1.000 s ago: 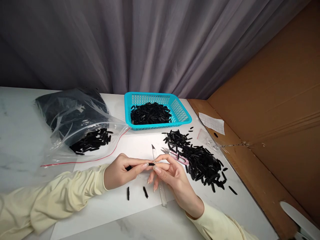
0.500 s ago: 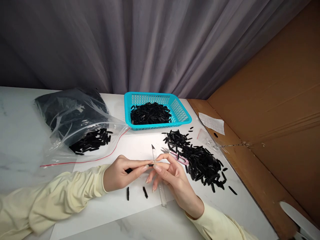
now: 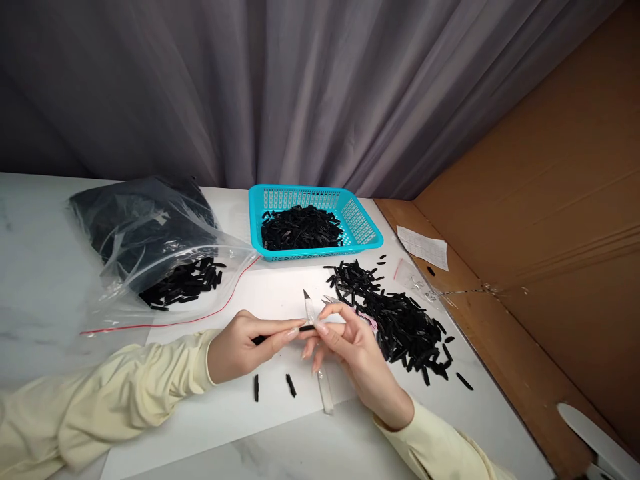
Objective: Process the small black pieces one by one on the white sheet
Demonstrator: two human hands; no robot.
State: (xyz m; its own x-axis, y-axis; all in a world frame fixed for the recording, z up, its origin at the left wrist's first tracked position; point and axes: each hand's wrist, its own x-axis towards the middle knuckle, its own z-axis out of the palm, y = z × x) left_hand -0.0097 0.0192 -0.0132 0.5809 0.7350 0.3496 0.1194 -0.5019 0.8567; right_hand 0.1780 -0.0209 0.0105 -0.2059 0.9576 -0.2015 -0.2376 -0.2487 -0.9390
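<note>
A small black strip is held level above the white paper. My left hand pinches its left end between thumb and forefinger. At the other end, the thumb and forefinger of my right hand are closed on it, the other fingers loosely spread below. Under the right hand lies a craft knife with a clear handle, its dark blade pointing away; the hand covers its middle. Pink thread snips are mostly hidden behind that hand. Two loose black pieces rest on the paper nearer to me.
A heap of black strips spreads at the right. Behind it stands a turquoise basket of similar strips. On the left, a clear zip bag spills more. A cardboard wall, a paper slip and a small plastic bag border the right.
My right hand has shifted slightly right along the strip, exposing more of it and covering more of the snips. The left hand stays almost still.
</note>
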